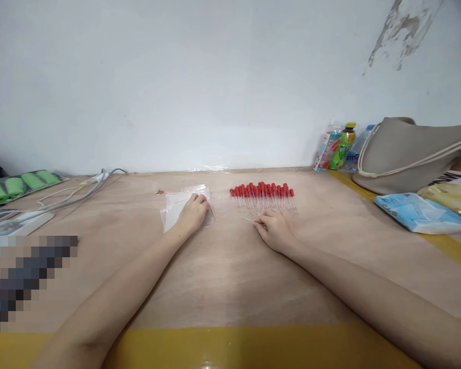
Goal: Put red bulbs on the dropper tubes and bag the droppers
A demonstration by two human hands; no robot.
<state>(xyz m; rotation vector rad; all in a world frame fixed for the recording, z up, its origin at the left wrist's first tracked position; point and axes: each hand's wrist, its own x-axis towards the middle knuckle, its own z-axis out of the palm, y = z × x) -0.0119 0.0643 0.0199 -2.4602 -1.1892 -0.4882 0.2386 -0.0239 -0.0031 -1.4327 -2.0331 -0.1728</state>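
Note:
Red-bulbed droppers (262, 190) lie side by side in a row on the table, their thin clear tips towards me. Left of them is a group of loose thin clear tubes (225, 206). My left hand (194, 211) rests over a small stack of clear zip bags (172, 211), its fingers closed at the bags' right edge beside the tubes. What lies between those fingertips, if anything, is hidden. In front of the droppers, my right hand (274, 229) pinches a thin clear tube (247, 219) that points left out of the fingers.
Cables (88, 190) and a pack of green rolls (21, 185) lie at left, with a pixelated dark area in front. Bottles (341, 146), a grey bag (415, 154) and a blue-white packet (420, 212) are at right. A wall (215, 87) rises behind the table.

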